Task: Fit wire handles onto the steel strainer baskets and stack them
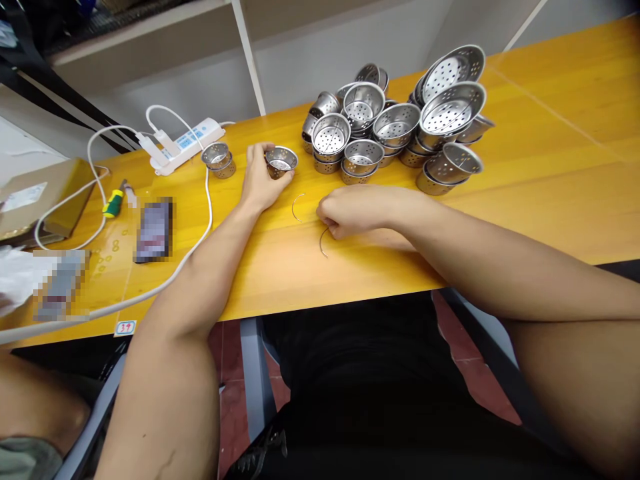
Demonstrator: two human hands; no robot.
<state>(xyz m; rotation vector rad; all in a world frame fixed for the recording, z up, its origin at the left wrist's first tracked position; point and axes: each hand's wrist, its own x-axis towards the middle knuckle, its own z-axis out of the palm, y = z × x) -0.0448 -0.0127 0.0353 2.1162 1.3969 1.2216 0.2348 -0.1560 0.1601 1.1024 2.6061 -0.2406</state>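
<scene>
My left hand (263,179) is closed round the rim and side of a small perforated metal cup (281,160) on the yellow table. To its right, my right hand (343,210) is closed low over the table, fingers pinched at the end of a thin curved wire (324,244). Between my hands lies another thin curved wire (298,207), touched by neither. Several perforated metal cups and bowls (363,105), many of them stacked, stand behind my right hand. Left of my left hand is a separate pair of nested cups (219,159).
A white power strip (187,147) with plugs and cables lies at the back left. Nearer are a green-yellow screwdriver (114,202), a blurred phone-like object (154,230) and a cardboard box (45,200). A person's leg (40,407) shows at lower left.
</scene>
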